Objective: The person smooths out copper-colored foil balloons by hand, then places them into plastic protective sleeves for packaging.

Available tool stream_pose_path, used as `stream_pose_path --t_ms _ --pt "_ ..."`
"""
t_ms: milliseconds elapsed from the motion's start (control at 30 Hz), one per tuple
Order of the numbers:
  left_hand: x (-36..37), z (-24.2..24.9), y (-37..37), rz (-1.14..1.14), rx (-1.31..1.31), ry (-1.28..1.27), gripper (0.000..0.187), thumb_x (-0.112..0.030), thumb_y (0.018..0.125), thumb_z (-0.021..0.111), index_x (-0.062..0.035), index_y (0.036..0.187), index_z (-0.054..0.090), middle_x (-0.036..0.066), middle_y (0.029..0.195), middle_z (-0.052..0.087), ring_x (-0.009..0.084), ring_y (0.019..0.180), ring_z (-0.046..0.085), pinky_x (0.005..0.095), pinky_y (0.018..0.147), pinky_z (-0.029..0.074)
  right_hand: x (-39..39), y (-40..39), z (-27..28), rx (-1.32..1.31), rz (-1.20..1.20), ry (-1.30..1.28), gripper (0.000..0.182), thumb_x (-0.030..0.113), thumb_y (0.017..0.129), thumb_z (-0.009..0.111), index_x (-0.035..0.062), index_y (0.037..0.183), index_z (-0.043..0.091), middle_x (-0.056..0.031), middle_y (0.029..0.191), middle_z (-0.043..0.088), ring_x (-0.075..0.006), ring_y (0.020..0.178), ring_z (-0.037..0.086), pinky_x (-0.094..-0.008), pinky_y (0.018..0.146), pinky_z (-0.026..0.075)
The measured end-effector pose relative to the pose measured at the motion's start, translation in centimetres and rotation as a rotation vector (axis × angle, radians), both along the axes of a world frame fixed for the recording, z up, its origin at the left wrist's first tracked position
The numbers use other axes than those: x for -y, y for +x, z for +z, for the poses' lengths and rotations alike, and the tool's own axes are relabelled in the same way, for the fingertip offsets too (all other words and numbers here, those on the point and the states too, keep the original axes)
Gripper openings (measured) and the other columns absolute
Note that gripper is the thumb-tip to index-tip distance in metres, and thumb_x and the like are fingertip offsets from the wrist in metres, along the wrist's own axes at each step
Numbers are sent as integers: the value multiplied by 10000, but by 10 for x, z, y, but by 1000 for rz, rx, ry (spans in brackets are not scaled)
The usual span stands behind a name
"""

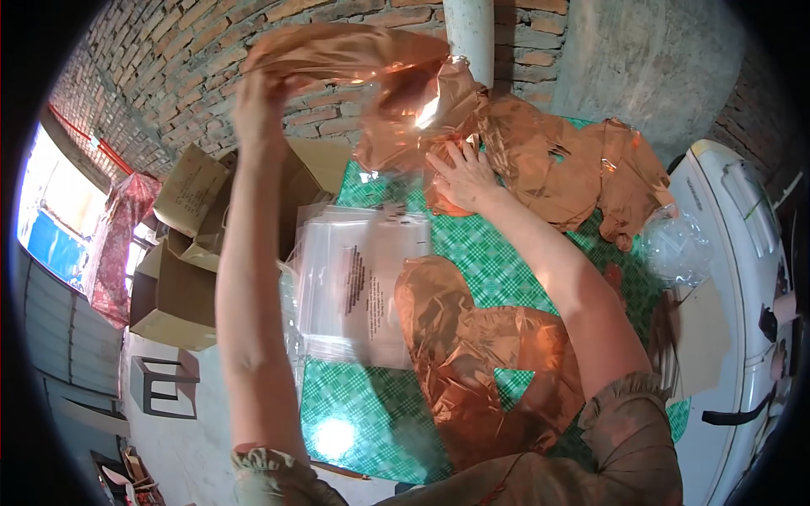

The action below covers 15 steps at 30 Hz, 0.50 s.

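Observation:
My left hand (pixel 261 105) is raised high on the left, blurred by motion. Its fingers are closed on one end of a copper-coloured foil balloon (pixel 346 52), uninflated, which stretches across to the right and hangs in folds. My right hand (pixel 464 175) rests with spread fingers on crumpled copper foil at the table's far side. Right of that hand lies a pile of flat foil balloons (pixel 557 160). Nearer to me, another flat foil balloon (pixel 489 354) with a triangular opening lies on the table. Clear plastic bags (pixel 363 282) with printed text are stacked to its left.
A green checked cloth (pixel 371 413) covers the table. Open cardboard boxes (pixel 173 295) stand on the left, above a small grey stool (pixel 164 388). A clear plastic bag (pixel 677 244) and a white appliance (pixel 717 202) are on the right. Behind are a brick wall and a white pipe (pixel 470 38).

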<state>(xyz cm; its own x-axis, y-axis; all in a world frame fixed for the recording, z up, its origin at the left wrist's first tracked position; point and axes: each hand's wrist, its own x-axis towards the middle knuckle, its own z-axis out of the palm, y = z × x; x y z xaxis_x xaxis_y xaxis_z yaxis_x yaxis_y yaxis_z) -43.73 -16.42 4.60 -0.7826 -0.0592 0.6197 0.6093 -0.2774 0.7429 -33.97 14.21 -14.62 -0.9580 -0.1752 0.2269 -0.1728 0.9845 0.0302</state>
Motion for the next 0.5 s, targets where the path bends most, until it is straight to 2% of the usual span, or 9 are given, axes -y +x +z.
stream_pose_path --t_ms 67,100,167,200,233,267,367,433,500 --pt "64 7 -19 220 -86 -67 261 -115 951 722 -48 1196 662 83 1078 662 187 993 674 316 844 572 2 0 4 38 -7 -8 611 444 1013 402 275 1596 326 -183 1640 265 -424 1514 205 -615 1143 264" --pt "103 4 -23 755 -306 -688 358 -239 974 698 -65 1280 628 125 1183 627 205 1022 654 327 867 572 3 1 5 51 -13 -7 613 438 1011 404 276 1597 324 -184 1642 262 -424 1512 209 -614 1147 260" --pt "162 14 0 1258 -386 -1072 467 -349 958 711 -74 1317 598 155 1227 657 266 1120 663 343 907 572 3 2 8 70 -18 -17 617 430 1007 408 276 1598 322 -186 1644 256 -425 1509 214 -612 1153 253" --pt "192 15 -1 964 -212 -778 461 -302 973 688 -44 1338 576 164 1233 650 274 1131 657 354 906 584 3 3 9 76 -16 -27 618 427 1005 410 277 1598 322 -187 1645 253 -425 1508 214 -610 1156 251" --pt "223 16 -3 616 -93 -300 456 -255 988 665 -14 1358 554 173 1240 643 282 1143 650 365 905 596 3 4 11 83 -13 -38 619 423 1004 411 277 1598 322 -187 1646 250 -425 1507 215 -608 1158 249" --pt "253 17 -4 421 -12 123 451 -208 1003 642 16 1379 532 182 1247 637 289 1155 644 376 904 608 4 4 13 94 -15 -40 620 421 1002 417 277 1598 322 -188 1642 254 -424 1506 217 -607 1161 246" --pt "340 16 16 505 -11 -21 333 -191 1040 578 37 1282 602 169 1215 650 269 1096 669 352 882 621 5 6 22 133 -23 -49 628 420 994 435 278 1596 325 -190 1627 274 -420 1501 226 -605 1165 243" --pt "384 17 26 569 30 -63 327 -193 1049 571 10 1302 607 136 1168 666 219 1037 678 321 848 613 7 6 28 169 -30 -58 635 430 988 451 282 1593 328 -190 1611 296 -413 1495 237 -606 1163 247" --pt "394 20 37 710 -28 -345 332 -207 1044 588 -2 1303 624 108 1133 674 186 985 674 296 824 600 6 5 39 187 -26 -60 605 431 972 480 267 1549 403 -184 1560 358 -405 1462 293 -618 1149 267"
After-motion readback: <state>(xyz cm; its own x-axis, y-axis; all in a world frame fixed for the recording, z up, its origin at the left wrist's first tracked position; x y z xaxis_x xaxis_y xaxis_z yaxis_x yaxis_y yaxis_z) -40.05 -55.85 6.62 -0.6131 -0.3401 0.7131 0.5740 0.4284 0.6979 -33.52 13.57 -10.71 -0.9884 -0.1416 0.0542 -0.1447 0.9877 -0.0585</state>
